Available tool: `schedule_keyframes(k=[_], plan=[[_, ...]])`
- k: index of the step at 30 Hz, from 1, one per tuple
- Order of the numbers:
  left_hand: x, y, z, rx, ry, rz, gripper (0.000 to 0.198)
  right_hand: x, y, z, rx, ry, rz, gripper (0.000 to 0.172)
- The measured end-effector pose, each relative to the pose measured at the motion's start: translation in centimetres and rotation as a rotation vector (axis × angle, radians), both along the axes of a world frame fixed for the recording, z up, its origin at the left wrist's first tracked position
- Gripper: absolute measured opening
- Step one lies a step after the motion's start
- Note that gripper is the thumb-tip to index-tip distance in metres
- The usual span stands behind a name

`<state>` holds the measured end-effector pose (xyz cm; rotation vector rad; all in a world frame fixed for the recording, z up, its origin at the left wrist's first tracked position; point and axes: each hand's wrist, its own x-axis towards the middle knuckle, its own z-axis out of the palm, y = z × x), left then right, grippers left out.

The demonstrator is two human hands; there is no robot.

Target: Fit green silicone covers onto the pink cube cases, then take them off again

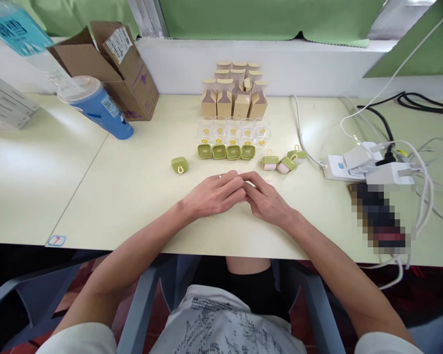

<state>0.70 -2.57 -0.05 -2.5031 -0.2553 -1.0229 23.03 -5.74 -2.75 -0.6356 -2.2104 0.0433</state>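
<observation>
My left hand (221, 194) and my right hand (265, 199) meet over the table with bent fingers pressed together. Whatever they pinch between them is hidden by the fingers. A bit of yellow loop (211, 216) peeks out below my left hand. Beyond it lies a small green case with a yellow loop (179, 165). Past my fingertips stands a row of open green cases (219, 152). Several green-and-pale cases with loops (269, 162) sit beyond my right hand. Something pale pink (269, 182) shows just behind that hand.
Clear plastic cups (233, 130) with yellow stickers and open small cardboard boxes (224, 103) stand behind the cases. At left are a blue cup (103, 109) and a large carton (136, 88). A power strip (335, 168), cables and a blurred-out dark object (378, 214) occupy the right.
</observation>
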Motion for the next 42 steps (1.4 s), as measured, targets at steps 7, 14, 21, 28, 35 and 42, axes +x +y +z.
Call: schedule_keyframes(k=[7,14,21,28,35,42], plan=[[-0.2,0.7,-0.5,-0.214,-0.164,0.005,0.016,0.4,0.4,-0.1,-0.042,0.153,-0.074,0.051],[-0.1,0.7,-1.0,-0.619,-0.365,-0.100,0.058,0.8,0.7,-0.4,-0.052,0.183,-0.160,0.049],[-0.5,1.1,-1.2,-1.019,-0.580,-0.103,0.046,1.1,0.5,0.0,-0.268,0.469,-0.296,0.037],[-1.8,3.9,-2.6,-1.156,-0.716,0.034,0.058,5.5,2.8,-0.3,-0.181,0.107,-0.361,0.031],[-1.8,3.6,-2.2,-1.309,-0.718,-0.060,0.059,5.9,2.8,-0.6,-0.173,-0.024,-0.248,0.030],[-1.9,3.8,-2.6,-1.424,-0.797,-0.177,0.060,5.4,2.4,-0.5,-0.156,-0.231,-0.321,0.036]])
